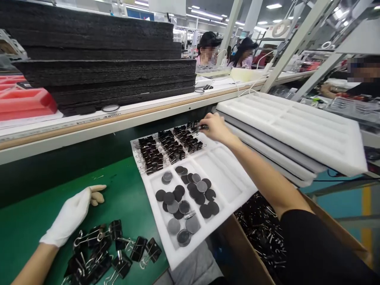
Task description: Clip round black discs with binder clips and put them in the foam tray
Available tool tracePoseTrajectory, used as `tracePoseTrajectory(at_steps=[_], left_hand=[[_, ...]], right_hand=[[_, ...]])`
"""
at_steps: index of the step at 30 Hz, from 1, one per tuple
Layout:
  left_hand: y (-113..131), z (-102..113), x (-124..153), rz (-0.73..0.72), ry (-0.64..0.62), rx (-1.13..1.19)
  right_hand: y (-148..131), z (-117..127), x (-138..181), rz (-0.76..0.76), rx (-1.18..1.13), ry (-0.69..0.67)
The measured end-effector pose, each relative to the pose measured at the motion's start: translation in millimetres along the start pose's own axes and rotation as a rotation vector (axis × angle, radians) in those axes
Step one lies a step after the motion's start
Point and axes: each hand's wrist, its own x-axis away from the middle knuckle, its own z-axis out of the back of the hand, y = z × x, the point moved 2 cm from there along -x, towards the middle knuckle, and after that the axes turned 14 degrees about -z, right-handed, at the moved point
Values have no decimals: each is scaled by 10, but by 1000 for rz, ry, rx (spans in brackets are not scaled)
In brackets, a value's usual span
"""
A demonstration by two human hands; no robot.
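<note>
My right hand (pixel 214 126) reaches over the far edge of a white foam tray (pixel 171 253). Its fingers are closed on a small dark piece, apparently a binder clip (pixel 203 127). Below it, rows of black binder clips (pixel 172 145) fill the tray's far compartments. Two nearer compartments hold loose black and grey discs (pixel 194 192), some overlapping. My left hand (pixel 73 211), in a white glove with bare fingertips, is over the green table (pixel 124 194). Its index finger is extended, the others loosely bent, and it holds nothing. Nearby lies a heap of larger binder clips (pixel 97 247).
Black foam sheets (pixel 113 75) are stacked on the shelf, beside red trays (pixel 25 101). White foam trays (pixel 291 122) are piled at the right. A cardboard box (pixel 261 233) of clips stands below my right arm. Several people (pixel 208 49) sit beyond.
</note>
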Motion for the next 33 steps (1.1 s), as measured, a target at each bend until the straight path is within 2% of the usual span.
tracePoseTrajectory(at_steps=[2,5,12,15,18,23,33], left_hand=[[-11,1,-6,5,-5,-22],[-2,1,-14,14,-11,-42],[34,6,-1,59,-2,-66],[5,8,7,70,-13,-76],[-41,15,9,77,-26,-105],[-132,30,5,68,-85,-141],[-166,22,19,103,-102,-157]], right_hand=[[295,-122,-310,-45,109,4],[538,-376,-662,-24,121,-91],[639,-886,-1061,-24,72,-128],[669,-1039,-1181,28,111,-165],[775,-1118,-1300,148,123,-185],[1030,-1136,-1438,328,128,-118],[1050,-1232,-1420,359,148,-180]])
